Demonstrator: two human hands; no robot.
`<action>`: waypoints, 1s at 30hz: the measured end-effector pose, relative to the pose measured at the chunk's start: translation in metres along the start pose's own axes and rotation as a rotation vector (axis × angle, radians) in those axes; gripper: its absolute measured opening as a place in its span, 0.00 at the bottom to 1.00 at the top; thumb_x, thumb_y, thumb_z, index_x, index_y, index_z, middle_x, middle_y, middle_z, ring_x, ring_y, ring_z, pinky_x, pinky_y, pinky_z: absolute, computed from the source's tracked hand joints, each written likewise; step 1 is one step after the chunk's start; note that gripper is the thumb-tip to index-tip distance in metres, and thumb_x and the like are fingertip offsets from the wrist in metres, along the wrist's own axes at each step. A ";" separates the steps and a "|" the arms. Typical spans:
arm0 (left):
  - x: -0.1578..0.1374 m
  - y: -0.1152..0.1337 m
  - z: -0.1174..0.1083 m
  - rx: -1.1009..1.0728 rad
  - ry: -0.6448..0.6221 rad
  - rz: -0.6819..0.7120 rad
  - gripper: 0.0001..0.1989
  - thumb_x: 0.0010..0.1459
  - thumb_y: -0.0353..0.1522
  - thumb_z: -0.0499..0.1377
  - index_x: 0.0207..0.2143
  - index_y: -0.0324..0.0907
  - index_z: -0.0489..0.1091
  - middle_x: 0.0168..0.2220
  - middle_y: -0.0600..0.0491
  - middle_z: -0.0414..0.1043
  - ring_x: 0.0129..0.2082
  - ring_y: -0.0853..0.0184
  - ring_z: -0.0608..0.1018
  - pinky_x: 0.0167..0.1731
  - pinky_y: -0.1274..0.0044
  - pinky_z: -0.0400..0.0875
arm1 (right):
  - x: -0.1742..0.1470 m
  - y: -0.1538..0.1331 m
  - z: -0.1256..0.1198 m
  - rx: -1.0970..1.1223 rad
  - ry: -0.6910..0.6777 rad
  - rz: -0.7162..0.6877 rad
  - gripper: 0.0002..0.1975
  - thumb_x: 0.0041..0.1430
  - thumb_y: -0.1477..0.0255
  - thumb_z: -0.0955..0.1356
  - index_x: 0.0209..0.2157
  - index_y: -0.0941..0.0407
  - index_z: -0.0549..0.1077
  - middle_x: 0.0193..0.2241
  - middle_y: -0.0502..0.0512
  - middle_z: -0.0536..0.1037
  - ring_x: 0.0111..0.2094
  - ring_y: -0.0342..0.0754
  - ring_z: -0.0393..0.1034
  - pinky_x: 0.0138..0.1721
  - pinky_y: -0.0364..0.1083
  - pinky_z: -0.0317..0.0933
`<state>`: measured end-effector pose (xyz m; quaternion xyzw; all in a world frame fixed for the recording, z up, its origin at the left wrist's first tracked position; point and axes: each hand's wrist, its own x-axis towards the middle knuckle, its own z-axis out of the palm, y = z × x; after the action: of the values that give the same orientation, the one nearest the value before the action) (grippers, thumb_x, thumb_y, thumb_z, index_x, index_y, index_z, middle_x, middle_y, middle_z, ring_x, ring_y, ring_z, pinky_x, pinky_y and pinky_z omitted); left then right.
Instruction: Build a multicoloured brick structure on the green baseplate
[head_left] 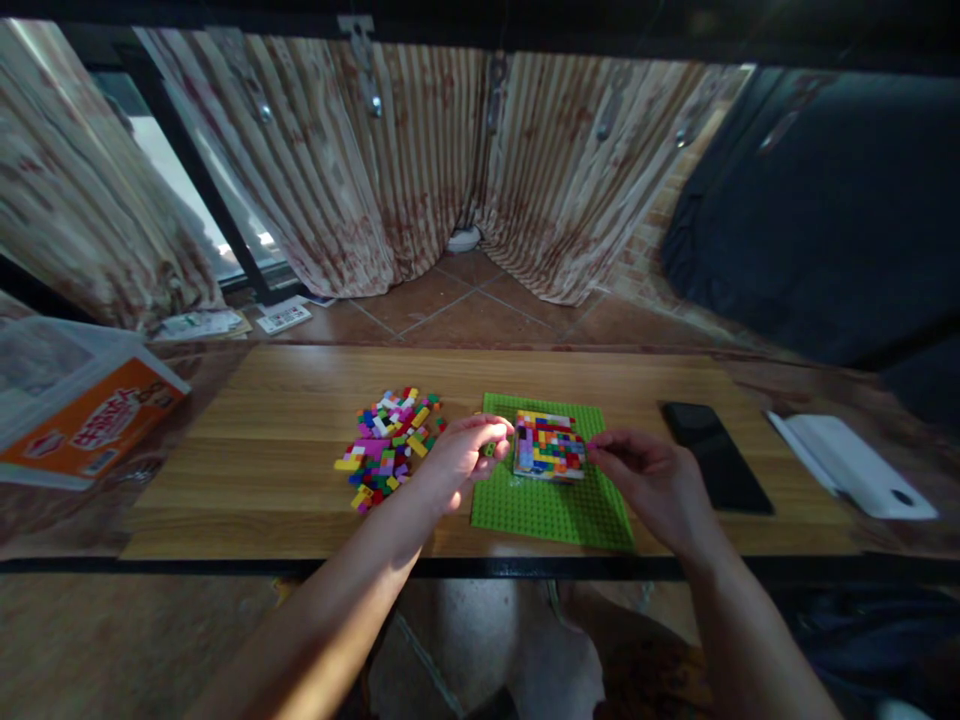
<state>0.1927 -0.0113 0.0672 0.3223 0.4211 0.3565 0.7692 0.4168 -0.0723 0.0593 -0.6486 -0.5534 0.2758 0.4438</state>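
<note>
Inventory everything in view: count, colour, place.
Rectangular wooden tabletop: one, brown, centre
Small plastic bricks: many, mixed colours, tabletop's left
Studded plastic baseplate: one, green, on tabletop
Rectangular brick build: one, multicoloured, on baseplate
Flat rectangular slab: one, black, tabletop's right
Smooth flat object: one, white, far right
Plastic box: one, clear, far left
Striped fabric curtains: several, beige, behind
Cloth: one, dark blue, upper right
Tiled floor: one, brown, behind
Papers: several, whitish, back left
Left hand: one, bare, build's left
Right hand: one, bare, build's right
</note>
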 end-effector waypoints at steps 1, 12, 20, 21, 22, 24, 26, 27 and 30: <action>0.000 0.000 0.000 0.002 -0.002 0.000 0.05 0.46 0.29 0.62 0.29 0.38 0.72 0.20 0.58 0.64 0.15 0.80 0.58 0.16 0.85 0.42 | 0.000 0.000 0.001 -0.005 -0.002 -0.003 0.10 0.51 0.63 0.71 0.31 0.56 0.77 0.29 0.54 0.81 0.30 0.48 0.75 0.33 0.47 0.70; -0.003 0.003 0.003 0.009 0.027 -0.007 0.03 0.48 0.28 0.61 0.28 0.38 0.72 0.19 0.57 0.65 0.16 0.79 0.62 0.16 0.85 0.43 | 0.000 -0.007 0.004 -0.226 -0.008 -0.206 0.13 0.60 0.64 0.65 0.39 0.55 0.79 0.36 0.57 0.79 0.36 0.49 0.74 0.35 0.47 0.68; -0.004 0.003 0.003 0.042 0.010 0.014 0.03 0.48 0.28 0.60 0.28 0.38 0.71 0.17 0.59 0.63 0.14 0.80 0.58 0.15 0.84 0.42 | 0.001 -0.008 0.002 -0.338 -0.002 -0.228 0.12 0.61 0.67 0.63 0.37 0.56 0.77 0.34 0.57 0.77 0.35 0.49 0.73 0.32 0.46 0.66; -0.004 0.003 0.003 0.042 0.013 0.013 0.03 0.48 0.28 0.60 0.28 0.38 0.71 0.18 0.59 0.63 0.14 0.80 0.58 0.15 0.85 0.42 | 0.001 -0.007 0.002 -0.339 0.002 -0.232 0.12 0.61 0.67 0.63 0.36 0.56 0.77 0.34 0.57 0.78 0.34 0.49 0.73 0.32 0.46 0.66; -0.004 0.003 0.003 0.041 0.014 0.010 0.03 0.48 0.28 0.60 0.28 0.38 0.72 0.18 0.59 0.63 0.14 0.80 0.58 0.15 0.85 0.42 | 0.001 -0.007 0.002 -0.336 0.005 -0.234 0.11 0.60 0.67 0.64 0.36 0.56 0.77 0.33 0.57 0.78 0.34 0.49 0.73 0.32 0.46 0.66; -0.003 0.003 0.003 0.034 0.017 0.005 0.03 0.48 0.28 0.61 0.28 0.38 0.72 0.18 0.58 0.64 0.15 0.80 0.60 0.16 0.85 0.42 | 0.001 -0.006 0.002 -0.317 0.020 -0.223 0.10 0.59 0.67 0.64 0.36 0.56 0.76 0.32 0.56 0.78 0.33 0.48 0.73 0.32 0.47 0.67; -0.002 0.003 0.003 0.022 0.024 0.003 0.03 0.47 0.28 0.61 0.28 0.38 0.72 0.19 0.58 0.65 0.16 0.80 0.61 0.16 0.85 0.43 | 0.000 -0.005 0.002 -0.279 0.027 -0.188 0.10 0.58 0.66 0.66 0.35 0.55 0.76 0.31 0.55 0.79 0.31 0.48 0.74 0.33 0.47 0.68; -0.002 0.003 0.003 0.019 0.026 0.001 0.03 0.47 0.28 0.61 0.28 0.38 0.72 0.19 0.58 0.65 0.16 0.80 0.62 0.16 0.85 0.43 | 0.000 -0.004 0.002 -0.256 0.027 -0.163 0.10 0.57 0.65 0.66 0.35 0.55 0.76 0.30 0.54 0.79 0.31 0.48 0.74 0.33 0.48 0.69; -0.003 0.003 0.003 0.019 0.037 -0.005 0.03 0.47 0.28 0.61 0.28 0.38 0.72 0.20 0.58 0.65 0.17 0.79 0.63 0.16 0.86 0.44 | -0.001 -0.002 0.002 -0.180 0.009 -0.085 0.11 0.55 0.63 0.68 0.34 0.55 0.76 0.29 0.54 0.80 0.30 0.49 0.75 0.34 0.48 0.70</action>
<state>0.1936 -0.0127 0.0727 0.3219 0.4393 0.3566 0.7591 0.4136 -0.0724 0.0598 -0.6631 -0.6010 0.2030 0.3973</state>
